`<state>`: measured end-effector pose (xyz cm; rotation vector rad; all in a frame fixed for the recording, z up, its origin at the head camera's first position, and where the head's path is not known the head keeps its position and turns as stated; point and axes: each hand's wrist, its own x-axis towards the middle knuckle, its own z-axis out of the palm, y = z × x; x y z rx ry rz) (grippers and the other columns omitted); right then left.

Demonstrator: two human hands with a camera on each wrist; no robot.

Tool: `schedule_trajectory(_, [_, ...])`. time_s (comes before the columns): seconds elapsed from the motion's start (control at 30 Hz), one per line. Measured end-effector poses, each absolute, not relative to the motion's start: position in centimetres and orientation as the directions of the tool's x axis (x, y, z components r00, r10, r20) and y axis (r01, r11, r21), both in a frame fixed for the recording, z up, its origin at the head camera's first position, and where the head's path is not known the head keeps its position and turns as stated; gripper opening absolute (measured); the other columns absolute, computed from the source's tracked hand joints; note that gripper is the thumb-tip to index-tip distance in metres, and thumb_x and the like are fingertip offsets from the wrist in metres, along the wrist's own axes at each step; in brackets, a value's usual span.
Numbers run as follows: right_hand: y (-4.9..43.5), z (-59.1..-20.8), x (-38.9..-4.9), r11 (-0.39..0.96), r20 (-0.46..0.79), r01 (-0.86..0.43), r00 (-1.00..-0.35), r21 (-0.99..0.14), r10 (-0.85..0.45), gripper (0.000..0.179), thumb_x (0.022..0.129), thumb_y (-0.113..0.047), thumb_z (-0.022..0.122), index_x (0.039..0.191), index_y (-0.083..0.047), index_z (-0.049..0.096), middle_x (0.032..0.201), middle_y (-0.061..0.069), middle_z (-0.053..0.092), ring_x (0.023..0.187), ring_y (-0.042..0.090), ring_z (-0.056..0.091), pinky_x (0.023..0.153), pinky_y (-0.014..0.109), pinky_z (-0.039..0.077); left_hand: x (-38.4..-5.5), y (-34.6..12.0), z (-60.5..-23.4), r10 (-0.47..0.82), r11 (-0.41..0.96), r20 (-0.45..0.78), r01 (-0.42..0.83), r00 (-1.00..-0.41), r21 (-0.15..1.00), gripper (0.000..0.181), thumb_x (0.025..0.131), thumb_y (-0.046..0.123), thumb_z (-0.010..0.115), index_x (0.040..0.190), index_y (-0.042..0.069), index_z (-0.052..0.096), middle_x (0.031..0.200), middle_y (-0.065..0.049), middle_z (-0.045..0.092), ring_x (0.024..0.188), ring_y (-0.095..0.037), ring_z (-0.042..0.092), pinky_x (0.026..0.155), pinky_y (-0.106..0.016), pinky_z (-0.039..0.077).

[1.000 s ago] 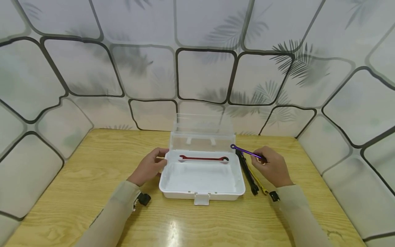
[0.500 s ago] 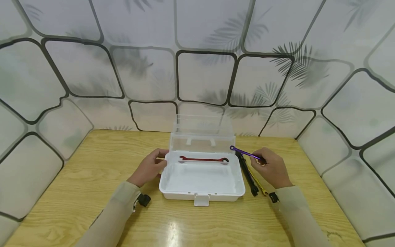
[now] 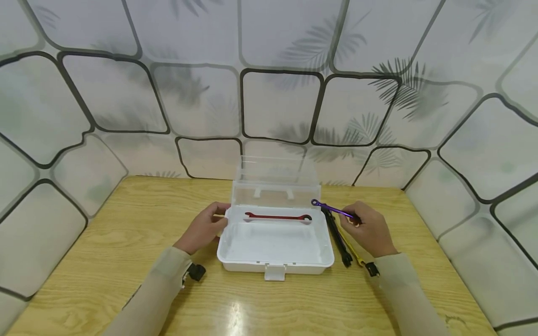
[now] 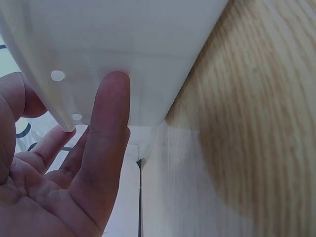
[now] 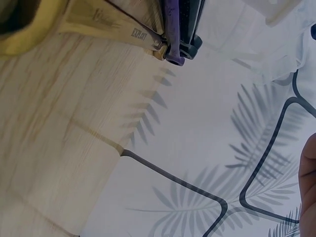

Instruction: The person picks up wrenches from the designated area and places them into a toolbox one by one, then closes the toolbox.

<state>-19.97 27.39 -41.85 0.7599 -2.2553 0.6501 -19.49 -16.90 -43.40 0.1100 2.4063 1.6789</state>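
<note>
An open white plastic toolbox with a clear lid stands on the table. My left hand holds its left side, the thumb at the rim; in the left wrist view one finger presses the outer wall. A red wrench lies across the back part inside the box. Beyond the box's right edge, my right hand pinches a purple wrench by one end. Its free ring end points left, toward the lid hinge. Only a little of the right hand shows in the right wrist view.
Along the toolbox's right side lie a black wrench and a yellow wrench. Another purple wrench lies among them. The raised clear lid stands before the patterned wall behind the wooden table.
My right hand has shifted slightly left with the purple wrench, whose ring end sits a little lower and nearer the box. The left hand and the toolbox stay put.
</note>
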Motion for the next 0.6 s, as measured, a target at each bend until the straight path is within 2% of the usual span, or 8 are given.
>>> schedule_trajectory(0.3, [27.15, -41.97, -19.94, 0.682, 0.720, -0.694, -0.593, -0.231, -0.360, 0.016, 0.079, 0.001, 0.076, 0.089, -0.011, 0.072, 0.076, -0.006, 0.058, 0.063, 0.004, 0.048, 0.057, 0.018, 0.040, -19.50, -16.96, -43.42, 0.178, 0.348, -0.126, -0.057, -0.976, 0.936, 0.048, 0.100, 0.015, 0.054, 0.148, 0.010, 0.050, 0.142, -0.015, 0.053, 0.126, -0.035, 0.060, 0.068, -0.040, 0.062])
schedule_trajectory(0.6, [27.08, -41.95, -19.98, 0.662, 0.702, -0.715, -0.589, -0.222, -0.401, 0.017, 0.079, -0.002, 0.083, 0.090, -0.013, 0.075, 0.077, -0.007, 0.057, 0.063, 0.001, 0.047, 0.056, 0.015, 0.040, -19.45, -16.82, -43.42, 0.169, 0.355, -0.125, -0.058, -0.978, 0.933, 0.048, 0.100, 0.015, 0.054, 0.147, 0.012, 0.050, 0.142, -0.013, 0.054, 0.125, -0.034, 0.060, 0.067, -0.040, 0.061])
